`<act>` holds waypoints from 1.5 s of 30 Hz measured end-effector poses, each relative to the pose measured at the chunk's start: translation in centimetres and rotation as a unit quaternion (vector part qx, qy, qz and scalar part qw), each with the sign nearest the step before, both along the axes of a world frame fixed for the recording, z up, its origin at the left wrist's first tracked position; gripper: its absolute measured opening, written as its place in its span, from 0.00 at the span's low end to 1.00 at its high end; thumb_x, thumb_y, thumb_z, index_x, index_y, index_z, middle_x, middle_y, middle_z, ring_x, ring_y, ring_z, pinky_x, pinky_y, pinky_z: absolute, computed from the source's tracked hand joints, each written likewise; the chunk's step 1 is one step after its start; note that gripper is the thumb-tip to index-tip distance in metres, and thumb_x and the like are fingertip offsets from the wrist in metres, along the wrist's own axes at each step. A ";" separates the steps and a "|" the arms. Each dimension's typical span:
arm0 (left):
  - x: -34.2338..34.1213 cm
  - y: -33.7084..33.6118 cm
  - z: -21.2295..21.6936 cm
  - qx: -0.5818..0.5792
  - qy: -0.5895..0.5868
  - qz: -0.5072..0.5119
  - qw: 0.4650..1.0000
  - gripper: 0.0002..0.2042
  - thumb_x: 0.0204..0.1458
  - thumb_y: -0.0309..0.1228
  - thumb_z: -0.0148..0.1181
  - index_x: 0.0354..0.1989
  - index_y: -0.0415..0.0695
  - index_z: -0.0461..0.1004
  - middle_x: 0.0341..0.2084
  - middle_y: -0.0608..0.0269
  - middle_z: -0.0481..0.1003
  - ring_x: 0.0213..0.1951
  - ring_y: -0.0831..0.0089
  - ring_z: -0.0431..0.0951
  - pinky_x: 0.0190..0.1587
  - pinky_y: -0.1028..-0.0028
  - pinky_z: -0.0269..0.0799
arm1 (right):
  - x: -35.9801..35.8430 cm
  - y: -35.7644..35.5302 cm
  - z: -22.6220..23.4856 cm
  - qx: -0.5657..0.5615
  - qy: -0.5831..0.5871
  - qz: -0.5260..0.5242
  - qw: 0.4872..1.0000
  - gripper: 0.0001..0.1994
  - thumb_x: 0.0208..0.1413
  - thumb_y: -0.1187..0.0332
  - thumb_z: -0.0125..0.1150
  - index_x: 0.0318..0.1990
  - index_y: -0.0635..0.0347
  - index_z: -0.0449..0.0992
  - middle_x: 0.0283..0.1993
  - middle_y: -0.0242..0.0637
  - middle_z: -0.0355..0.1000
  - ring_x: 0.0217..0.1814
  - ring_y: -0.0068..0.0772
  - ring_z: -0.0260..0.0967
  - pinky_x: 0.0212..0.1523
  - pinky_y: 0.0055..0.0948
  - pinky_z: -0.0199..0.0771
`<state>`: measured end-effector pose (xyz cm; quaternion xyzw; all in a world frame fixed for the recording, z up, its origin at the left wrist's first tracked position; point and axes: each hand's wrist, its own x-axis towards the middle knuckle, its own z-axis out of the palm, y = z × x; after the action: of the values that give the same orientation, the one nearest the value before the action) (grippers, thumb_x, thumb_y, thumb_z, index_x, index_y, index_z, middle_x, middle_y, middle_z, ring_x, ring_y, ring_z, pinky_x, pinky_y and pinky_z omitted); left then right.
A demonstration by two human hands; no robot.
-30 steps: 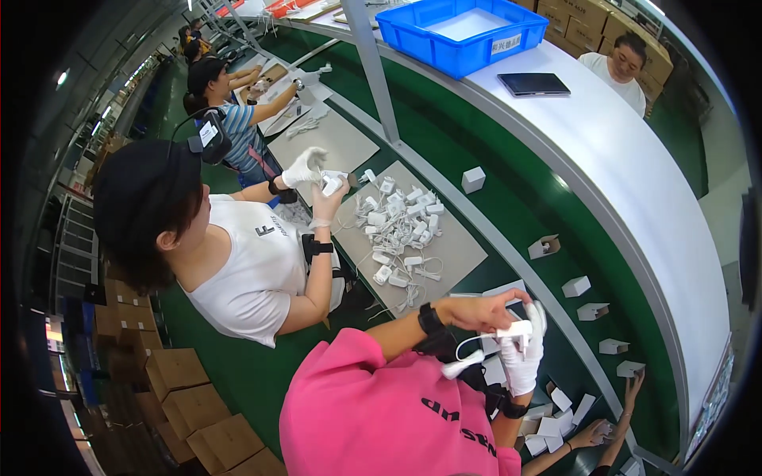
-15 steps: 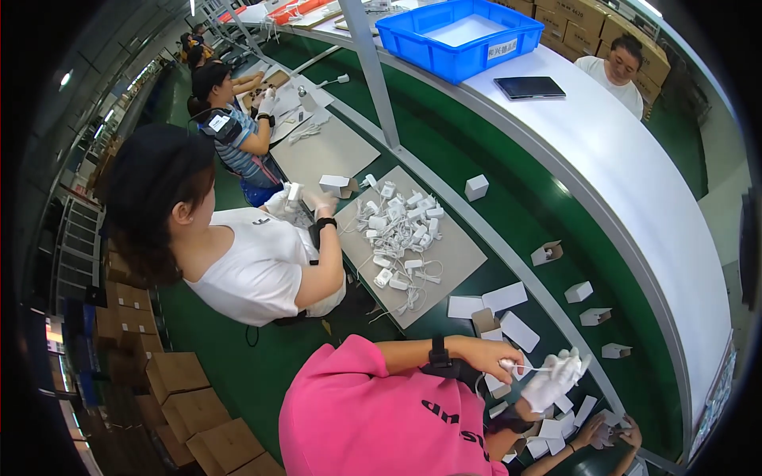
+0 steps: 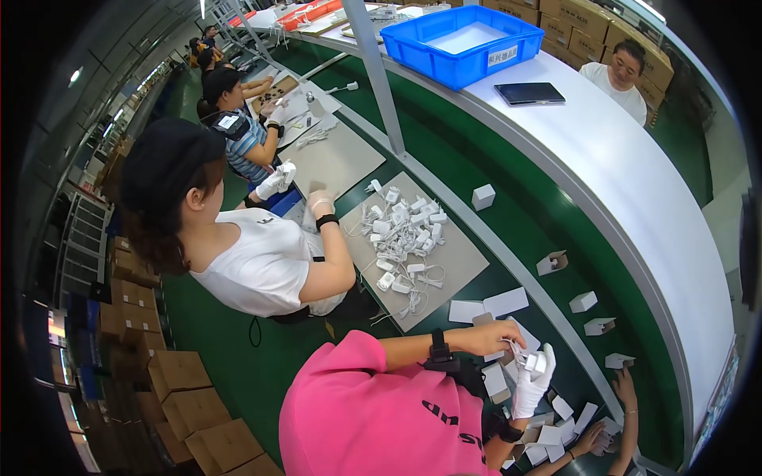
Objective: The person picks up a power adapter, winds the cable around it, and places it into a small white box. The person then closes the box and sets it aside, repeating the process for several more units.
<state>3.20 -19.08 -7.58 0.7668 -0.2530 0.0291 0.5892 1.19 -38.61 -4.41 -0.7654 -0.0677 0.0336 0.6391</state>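
My left hand (image 3: 494, 338), bare with a black watch on the wrist, and my right hand (image 3: 530, 390), in a white glove, meet over the green belt (image 3: 516, 238). Between them they hold a small white charger (image 3: 533, 362) with a thin white cable. Flat white box blanks (image 3: 486, 306) lie just beyond my left hand, and more folded white pieces (image 3: 556, 424) lie below my right hand. My pink shirt (image 3: 373, 420) fills the lower middle.
A grey mat (image 3: 456, 262) piled with white chargers lies left of me, by a person in a white T-shirt (image 3: 254, 266). Small white boxes (image 3: 583, 301) ride the belt. Another person's hands (image 3: 623, 397) reach in lower right. Blue bin (image 3: 468, 40), black tablet (image 3: 529, 93), cardboard boxes (image 3: 182, 404).
My hands dropped lower and to the right, then came back a little with the charger still between them. The neighbour in white lowered her hands from over the mat to her side.
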 end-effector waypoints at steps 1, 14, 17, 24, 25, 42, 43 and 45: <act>-0.1 -0.2 0.4 -0.044 0.067 -0.012 0.997 0.16 0.47 0.23 0.61 0.46 0.37 0.70 0.34 0.59 0.74 0.34 0.72 0.76 0.36 0.74 0.73 | -0.2 0.0 0.0 0.000 0.002 -0.005 1.000 0.29 0.52 0.79 0.54 0.63 0.60 0.57 0.58 0.39 0.61 0.54 0.32 0.62 0.56 0.29 0.63; 0.7 2.3 4.9 -0.185 0.371 -0.007 0.910 0.12 0.50 0.20 0.59 0.44 0.36 0.71 0.38 0.61 0.75 0.40 0.75 0.76 0.44 0.76 0.73 | 0.4 1.3 5.9 -0.052 0.071 0.057 0.994 0.26 0.48 0.70 0.65 0.55 0.61 0.64 0.45 0.44 0.71 0.49 0.36 0.71 0.49 0.30 0.70; 1.5 0.8 6.0 -0.163 0.356 -0.021 0.920 0.11 0.51 0.20 0.58 0.44 0.36 0.71 0.37 0.62 0.75 0.41 0.76 0.75 0.45 0.77 0.73 | 0.1 0.3 6.5 -0.024 0.084 0.048 0.995 0.27 0.48 0.70 0.65 0.56 0.60 0.63 0.47 0.44 0.71 0.50 0.36 0.72 0.49 0.30 0.70; 2.1 -1.4 6.5 -0.094 0.282 0.004 0.955 0.08 0.52 0.20 0.58 0.41 0.34 0.71 0.36 0.62 0.74 0.41 0.78 0.75 0.44 0.78 0.71 | -1.3 1.0 4.2 -0.035 -0.051 -0.073 0.995 0.27 0.47 0.68 0.66 0.55 0.60 0.64 0.48 0.46 0.70 0.51 0.46 0.70 0.50 0.35 0.70; 2.0 -1.5 6.5 -0.114 0.311 0.012 0.943 0.08 0.52 0.21 0.58 0.40 0.35 0.71 0.35 0.63 0.74 0.40 0.78 0.75 0.43 0.78 0.71 | -1.5 1.0 4.2 -0.043 -0.065 -0.100 0.992 0.26 0.47 0.68 0.66 0.55 0.60 0.64 0.49 0.46 0.70 0.50 0.47 0.70 0.50 0.35 0.71; 0.5 -1.4 9.4 0.240 0.313 -0.091 0.914 0.08 0.50 0.22 0.59 0.39 0.37 0.76 0.31 0.57 0.72 0.30 0.69 0.75 0.32 0.77 0.69 | -2.6 0.1 2.8 -0.077 0.151 0.086 0.982 0.28 0.47 0.69 0.66 0.55 0.61 0.61 0.39 0.37 0.69 0.34 0.29 0.70 0.39 0.27 0.74; 0.5 -1.2 9.5 0.243 0.315 -0.090 0.913 0.08 0.50 0.22 0.59 0.39 0.37 0.76 0.31 0.57 0.72 0.30 0.69 0.75 0.32 0.77 0.69 | -2.9 -0.4 1.8 -0.074 0.135 0.066 0.986 0.26 0.47 0.67 0.67 0.53 0.61 0.62 0.39 0.37 0.69 0.36 0.29 0.70 0.39 0.27 0.73; 0.6 -0.9 9.6 0.231 0.302 -0.089 0.921 0.09 0.50 0.22 0.58 0.40 0.38 0.77 0.35 0.55 0.73 0.35 0.68 0.75 0.35 0.75 0.69 | -3.1 -0.9 0.3 -0.070 0.103 0.029 0.992 0.24 0.45 0.63 0.67 0.48 0.59 0.64 0.38 0.37 0.69 0.39 0.29 0.70 0.39 0.27 0.71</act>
<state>3.82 -19.94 2.00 0.8282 -0.1296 -0.3158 0.4445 -1.92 -39.54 -4.10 -0.7984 -0.0210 0.1354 0.5863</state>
